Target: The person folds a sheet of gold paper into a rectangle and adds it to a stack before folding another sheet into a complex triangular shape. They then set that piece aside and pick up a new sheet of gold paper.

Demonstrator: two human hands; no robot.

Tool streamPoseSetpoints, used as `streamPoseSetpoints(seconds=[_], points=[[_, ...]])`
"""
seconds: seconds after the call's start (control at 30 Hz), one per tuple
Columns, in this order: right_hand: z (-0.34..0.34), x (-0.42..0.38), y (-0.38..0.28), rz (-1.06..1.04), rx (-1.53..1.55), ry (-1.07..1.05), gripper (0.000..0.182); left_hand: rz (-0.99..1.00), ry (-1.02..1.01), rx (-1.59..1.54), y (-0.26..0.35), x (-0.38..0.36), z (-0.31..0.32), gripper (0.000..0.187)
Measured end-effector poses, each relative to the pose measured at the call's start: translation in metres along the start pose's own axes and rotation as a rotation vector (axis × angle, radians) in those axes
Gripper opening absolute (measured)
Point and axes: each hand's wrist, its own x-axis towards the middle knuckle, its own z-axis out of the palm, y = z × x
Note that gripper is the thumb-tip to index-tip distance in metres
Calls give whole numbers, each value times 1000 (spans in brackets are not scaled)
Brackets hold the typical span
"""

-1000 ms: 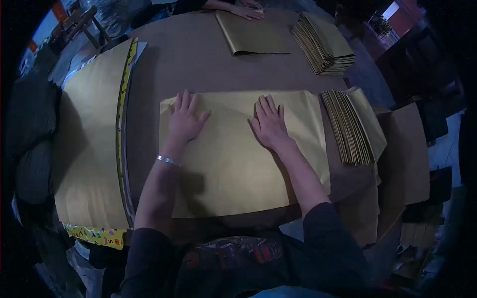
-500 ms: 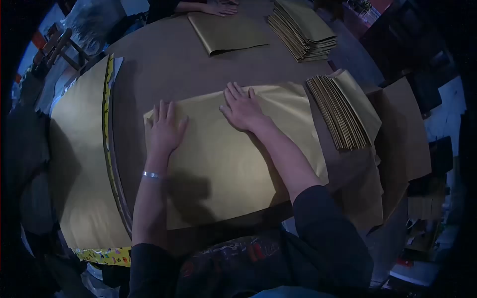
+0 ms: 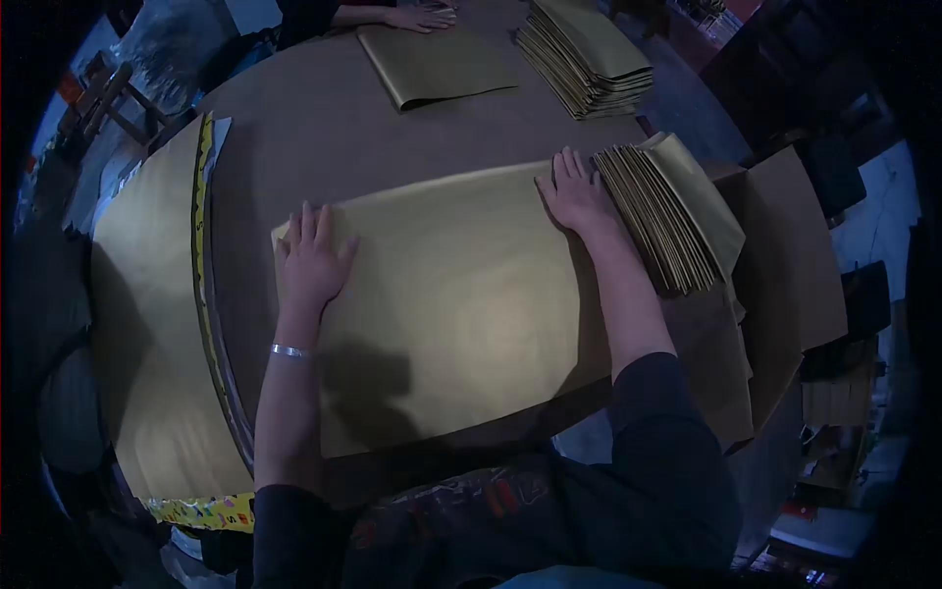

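Observation:
A large gold-coloured paper sheet (image 3: 461,294) lies flat in front of me on the brown table. My left hand (image 3: 314,257) rests palm down on its far left corner, fingers spread. Near the far right corner, my right hand (image 3: 577,194) presses on the sheet with its fingers stretched out. Just right of that hand stands a stack of folded gold sheets (image 3: 657,221). Both hands are open and neither grips anything.
At the left lies a pile of flat gold sheets (image 3: 147,324) with a yellow printed edge. Across the table, a co-worker's hand (image 3: 422,18) touches a folded gold sheet (image 3: 432,67). Another folded stack (image 3: 589,59) is at the back right. A cardboard box (image 3: 790,265) stands right.
My right hand has slid right across the sheet to its far right corner, and the wrinkles there have flattened. My left hand stays at the left corner. The view has shifted slightly.

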Motion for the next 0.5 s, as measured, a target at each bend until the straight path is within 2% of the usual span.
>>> streamPoseSetpoints(seconds=[0.13,0.27,0.3,0.4,0.47,0.5], points=[[-2,0,0,35,15,-2,73,-48,10,42,-7,1,4,74],[-4,-2,-1,39,40,-5,74,-164,8,13,-57,4,8,75],[-4,-3,-1,39,42,-7,74,-251,-76,28,-46,1,-13,75],[-4,-3,-2,22,29,6,74,-254,-17,220,-34,12,-6,70],[-3,-4,-3,38,39,15,74,-75,101,230,2,20,3,65],[-3,-5,-3,34,34,16,74,48,71,130,34,21,1,65]])
